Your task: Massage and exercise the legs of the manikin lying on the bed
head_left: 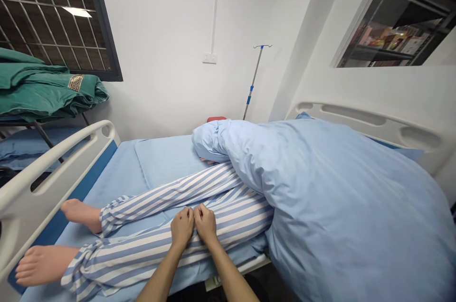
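Head view: our left hand and right hand are clenched into fists side by side, nothing seen in them. Just below lies the near leg; we cannot tell if they touch it. It runs lengthwise across us, foot leftward, quilt rightward, our right hand nearer the quilt. Beyond lies the far leg.

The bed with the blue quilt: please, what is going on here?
A person's left hand and right hand are closed, side by side over the striped trousers of a figure lying on the bed; whether they touch the cloth is unclear. The blue quilt hides the upper body; the bare feet are uncovered.
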Available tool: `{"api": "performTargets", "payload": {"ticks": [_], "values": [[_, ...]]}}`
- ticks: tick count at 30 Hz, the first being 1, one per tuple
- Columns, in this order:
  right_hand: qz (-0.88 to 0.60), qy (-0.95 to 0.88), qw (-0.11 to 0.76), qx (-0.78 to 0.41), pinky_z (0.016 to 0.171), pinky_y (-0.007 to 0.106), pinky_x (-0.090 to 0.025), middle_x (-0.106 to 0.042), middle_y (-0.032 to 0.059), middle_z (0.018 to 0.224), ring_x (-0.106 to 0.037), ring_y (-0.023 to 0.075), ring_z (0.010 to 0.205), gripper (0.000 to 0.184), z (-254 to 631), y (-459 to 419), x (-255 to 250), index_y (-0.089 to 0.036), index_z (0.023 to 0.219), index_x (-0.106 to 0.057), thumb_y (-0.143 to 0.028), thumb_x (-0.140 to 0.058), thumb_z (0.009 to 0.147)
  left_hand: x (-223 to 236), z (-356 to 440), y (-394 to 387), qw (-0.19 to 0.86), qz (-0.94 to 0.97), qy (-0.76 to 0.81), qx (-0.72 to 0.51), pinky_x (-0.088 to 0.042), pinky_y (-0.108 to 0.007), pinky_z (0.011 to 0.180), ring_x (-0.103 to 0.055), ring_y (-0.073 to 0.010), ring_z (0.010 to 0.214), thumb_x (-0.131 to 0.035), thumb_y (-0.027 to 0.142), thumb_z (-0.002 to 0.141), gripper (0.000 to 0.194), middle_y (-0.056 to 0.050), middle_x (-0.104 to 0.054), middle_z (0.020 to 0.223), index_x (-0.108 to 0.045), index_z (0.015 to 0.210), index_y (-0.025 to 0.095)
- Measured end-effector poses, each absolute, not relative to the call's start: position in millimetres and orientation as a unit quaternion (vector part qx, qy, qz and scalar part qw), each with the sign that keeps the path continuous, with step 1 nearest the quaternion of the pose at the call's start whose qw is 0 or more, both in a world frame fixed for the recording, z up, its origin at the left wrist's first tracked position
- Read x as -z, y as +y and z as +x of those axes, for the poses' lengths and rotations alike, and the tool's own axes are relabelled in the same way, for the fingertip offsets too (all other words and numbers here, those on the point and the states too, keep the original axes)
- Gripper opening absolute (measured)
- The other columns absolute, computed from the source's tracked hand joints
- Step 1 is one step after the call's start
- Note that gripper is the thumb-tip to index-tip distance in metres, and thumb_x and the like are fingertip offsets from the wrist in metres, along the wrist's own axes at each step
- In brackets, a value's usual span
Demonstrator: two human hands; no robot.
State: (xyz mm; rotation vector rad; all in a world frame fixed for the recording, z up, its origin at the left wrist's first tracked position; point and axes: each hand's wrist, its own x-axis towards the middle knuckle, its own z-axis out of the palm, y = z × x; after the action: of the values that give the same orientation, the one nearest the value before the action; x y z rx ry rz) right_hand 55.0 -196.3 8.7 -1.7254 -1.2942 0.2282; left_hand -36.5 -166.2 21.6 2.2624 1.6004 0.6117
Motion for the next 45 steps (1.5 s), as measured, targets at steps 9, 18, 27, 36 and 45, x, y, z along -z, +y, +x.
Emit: {"api": "performTargets", "payload": {"ticks": [9,18,27,36,45], "values": [[-0.653,-0.466,0.576,-0.159,0.051,0.022,-0.028,-0.042,-0.0040,0.052,-0.039,0.0103,0.051,0.036,69,-187,-3,-0.019,0.059,-0.040,-0.041,-0.033,0.086,-21,7,-175,0.345,0.641,0.540,-0.422,-0.031,-0.023,0.056,-0.045,-0.0123,0.055,-0.033,0.033,0.082,0.031,0.001,-0.049,0.054,-0.040,0.055,0.020],[-0.680,-0.450,0.558,-0.151,0.050,0.023,-0.029,-0.045,-0.0023,0.051,-0.041,0.0119,0.050,0.038,65,-193,-14,-0.021,0.058,-0.037,-0.046,-0.030,0.086,-4,4,-179,0.239,0.722,0.575,-0.302,-0.034,-0.026,0.066,-0.054,-0.0157,0.071,-0.032,0.024,0.086,0.025,-0.005,-0.060,0.072,-0.049,0.068,0.021],[-0.742,-0.518,0.422,-0.058,0.052,0.026,-0.023,-0.056,0.0025,0.056,-0.048,0.0148,0.053,0.036,75,-202,-15,-0.020,0.064,-0.048,-0.038,-0.028,0.088,-8,3,-180,0.320,0.676,0.568,-0.345,-0.031,-0.026,0.063,-0.049,-0.0140,0.065,-0.032,0.032,0.085,0.027,-0.002,-0.056,0.064,-0.042,0.063,0.021],[-0.756,-0.530,0.384,-0.008,0.053,0.026,-0.021,-0.057,0.0018,0.054,-0.049,0.0132,0.051,0.039,70,-204,-5,-0.020,0.065,-0.052,-0.036,-0.027,0.090,-11,-72,-158,0.347,0.706,0.510,-0.349,-0.030,-0.022,0.057,-0.042,-0.0103,0.056,-0.033,0.037,0.082,0.031,0.004,-0.041,0.052,-0.034,0.056,0.020],[-0.750,-0.542,0.378,0.002,0.052,0.027,-0.019,-0.055,0.0009,0.052,-0.045,0.0124,0.049,0.039,69,-205,-2,-0.020,0.063,-0.052,-0.038,-0.029,0.088,-8,-270,-128,0.118,0.692,0.675,-0.227,-0.032,-0.022,0.062,-0.050,-0.0130,0.067,-0.037,0.027,0.079,0.019,0.001,-0.056,0.066,-0.046,0.064,0.021]]}}
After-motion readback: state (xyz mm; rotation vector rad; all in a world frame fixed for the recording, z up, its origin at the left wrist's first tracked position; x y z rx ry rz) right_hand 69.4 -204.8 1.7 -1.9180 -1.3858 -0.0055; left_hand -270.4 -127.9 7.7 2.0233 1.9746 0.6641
